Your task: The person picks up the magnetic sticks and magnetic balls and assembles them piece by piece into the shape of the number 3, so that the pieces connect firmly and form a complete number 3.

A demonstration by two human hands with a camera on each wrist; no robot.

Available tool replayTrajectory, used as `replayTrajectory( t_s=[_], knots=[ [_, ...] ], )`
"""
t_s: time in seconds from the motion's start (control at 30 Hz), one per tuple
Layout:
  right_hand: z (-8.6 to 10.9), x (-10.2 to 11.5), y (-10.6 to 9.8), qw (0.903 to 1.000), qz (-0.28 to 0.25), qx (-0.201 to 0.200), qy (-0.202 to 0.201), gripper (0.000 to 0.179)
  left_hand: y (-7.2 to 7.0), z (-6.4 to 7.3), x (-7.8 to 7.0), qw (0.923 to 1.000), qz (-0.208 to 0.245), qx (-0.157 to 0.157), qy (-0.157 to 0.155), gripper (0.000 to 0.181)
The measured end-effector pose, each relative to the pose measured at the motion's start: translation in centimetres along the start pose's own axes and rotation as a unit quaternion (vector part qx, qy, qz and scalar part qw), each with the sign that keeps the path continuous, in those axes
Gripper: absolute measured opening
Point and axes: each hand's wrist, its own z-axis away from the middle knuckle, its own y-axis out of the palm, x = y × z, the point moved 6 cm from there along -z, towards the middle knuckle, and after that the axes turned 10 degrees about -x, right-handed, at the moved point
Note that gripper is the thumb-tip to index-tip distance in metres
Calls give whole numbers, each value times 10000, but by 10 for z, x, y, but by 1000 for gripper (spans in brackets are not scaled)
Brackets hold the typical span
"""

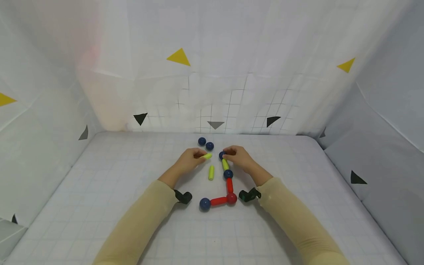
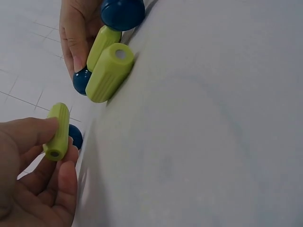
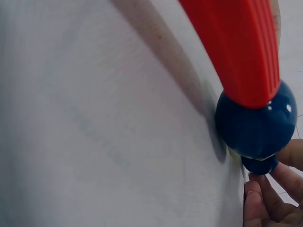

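Note:
My left hand (image 1: 190, 160) pinches a yellow-green rod (image 2: 58, 132) between thumb and fingers, a little above the table. With thumb and fingertips my right hand (image 1: 240, 156) holds a dark blue ball (image 1: 221, 155) at the far end of a joined chain. From that ball the chain runs through a yellow-green rod (image 1: 225, 164), a second blue ball (image 1: 228, 174), a red rod (image 1: 230, 186), a red ball (image 1: 231, 198) and another red rod (image 1: 218, 201) to a blue ball (image 1: 205, 204). Between the hands lies a loose yellow-green rod (image 1: 211, 172).
Two loose blue balls, one farther left (image 1: 202, 141) and one nearer (image 1: 209, 146), sit beyond the left hand. White walls with yellow and dark triangles enclose the table (image 1: 212, 239) at the back and sides. Dark wrist devices hang at both cuffs.

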Motion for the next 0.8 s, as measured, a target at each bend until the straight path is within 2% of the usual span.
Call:
replayTrajectory(
  t_s=[0.13, 0.27, 0.5, 0.8],
  knots=[
    [-3, -3, 2, 10000, -10, 1, 33, 40, 4, -6, 0, 9999, -12, 83, -82, 24],
    [-3, -3, 2, 10000, -10, -12, 16, 39, 8, -11, -3, 9998, -81, 151, -29, 24],
    [-3, -2, 1, 10000, -28, -12, -16, 39, 15, -13, -11, 9996, -205, 206, -25, 25],
    [-5, -6, 3, 9999, -166, -1, 1, 37, 20, -16, -12, 9993, -332, 175, 63, 25]
  ],
)
